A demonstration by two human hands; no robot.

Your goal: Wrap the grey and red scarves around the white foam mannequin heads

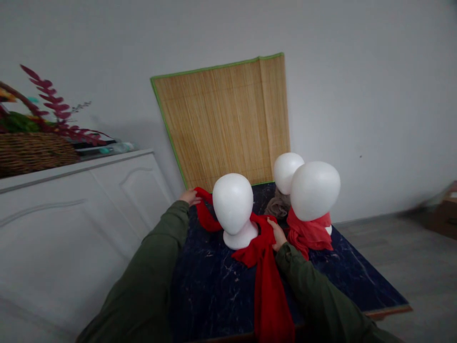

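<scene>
A white mannequin head (233, 202) stands upright on a dark blue marbled table (221, 295). Around the back of its neck runs a red scarf (266, 252), one end out to the left, the other hanging over the table's front edge. My left hand (191, 196) is closed on the scarf's left end, beyond the head's left side. On the right, my right hand (277, 234) grips the scarf beside the neck. The part of the scarf behind the neck is hidden by the head.
At right, a second mannequin head (314, 190) wears a coral scarf (310, 233). Behind it, a third head (287, 171) has a brown scarf (277, 206). A bamboo mat (224, 128) hangs on the wall. A white cabinet (89, 209) at left bears a wicker basket (35, 153).
</scene>
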